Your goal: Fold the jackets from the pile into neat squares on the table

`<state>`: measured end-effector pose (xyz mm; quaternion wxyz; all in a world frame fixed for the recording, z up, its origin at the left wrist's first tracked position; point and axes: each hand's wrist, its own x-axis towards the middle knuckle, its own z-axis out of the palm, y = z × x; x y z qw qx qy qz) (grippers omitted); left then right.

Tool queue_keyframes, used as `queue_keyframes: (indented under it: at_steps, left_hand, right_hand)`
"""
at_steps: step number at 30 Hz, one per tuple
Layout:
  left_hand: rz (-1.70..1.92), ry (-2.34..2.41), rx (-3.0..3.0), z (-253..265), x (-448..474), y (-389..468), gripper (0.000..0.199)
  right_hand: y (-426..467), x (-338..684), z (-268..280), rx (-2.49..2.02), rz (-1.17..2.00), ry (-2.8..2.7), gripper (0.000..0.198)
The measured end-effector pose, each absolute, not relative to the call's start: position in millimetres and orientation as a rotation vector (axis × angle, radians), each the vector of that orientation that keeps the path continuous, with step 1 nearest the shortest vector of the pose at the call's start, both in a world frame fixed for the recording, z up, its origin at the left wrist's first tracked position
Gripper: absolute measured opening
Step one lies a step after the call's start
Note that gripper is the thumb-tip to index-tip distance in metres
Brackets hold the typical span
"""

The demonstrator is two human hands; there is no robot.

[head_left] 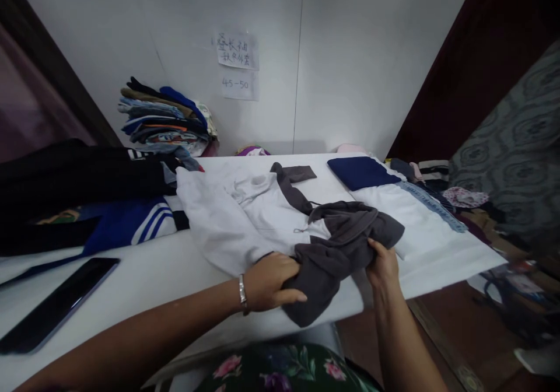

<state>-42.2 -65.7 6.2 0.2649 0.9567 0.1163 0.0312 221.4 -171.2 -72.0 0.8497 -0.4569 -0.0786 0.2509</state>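
Observation:
A white and dark grey hooded jacket (pixel 280 217) lies spread and rumpled on the white table (pixel 175 290). Its white part reaches towards the left, while the dark grey hood-like part bunches up near the front edge. My left hand (pixel 275 282), with a silver bracelet at the wrist, is closed on the grey cloth, some fingertips hidden in the folds. On the right, my right hand (pixel 384 263) pinches the grey cloth between thumb and fingers. A grey sleeve (pixel 297 174) stretches out at the back of the jacket.
A folded stack of clothes (pixel 168 118) stands at the back left. Black garments (pixel 79 170) and a blue garment (pixel 118 223) lie at left, behind a phone (pixel 61 298). Folded navy cloth (pixel 363 172) is at right, with heaped clothes (pixel 466 196) beyond. Paper notes (pixel 238 65) hang on the wall.

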Motion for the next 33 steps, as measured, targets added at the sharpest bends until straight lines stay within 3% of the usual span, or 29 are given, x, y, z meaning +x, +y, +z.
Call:
queue_keyframes:
  at_steps: [4, 11, 19, 23, 27, 33]
  left_hand:
    - [0.058, 0.329, 2.534, 7, -14, -41, 0.04]
    - [0.238, 0.736, 2.844, -8, 48, 79, 0.038]
    - [0.025, 0.613, 3.013, -26, 106, 120, 0.062]
    - [-0.144, 0.649, 3.068, -29, 120, 125, 0.044]
    - [-0.277, 0.755, 3.086, -14, 123, 128, 0.022]
    - [-0.17, 0.882, 3.09, 35, 108, 133, 0.026]
  right_hand:
    - [-186, 233, -77, -1.006, 0.617, -0.114, 0.06]
    - [-218, 195, -83, -0.999, 0.912, -0.111, 0.047]
    - [-228, 154, -86, -1.145, 1.073, -0.294, 0.042]
    - [-228, 150, -80, -1.335, 0.961, -0.521, 0.047]
    - [-229, 147, -70, -1.487, 0.947, -0.665, 0.065]
    - [-205, 136, -68, -1.573, 0.983, -0.654, 0.069]
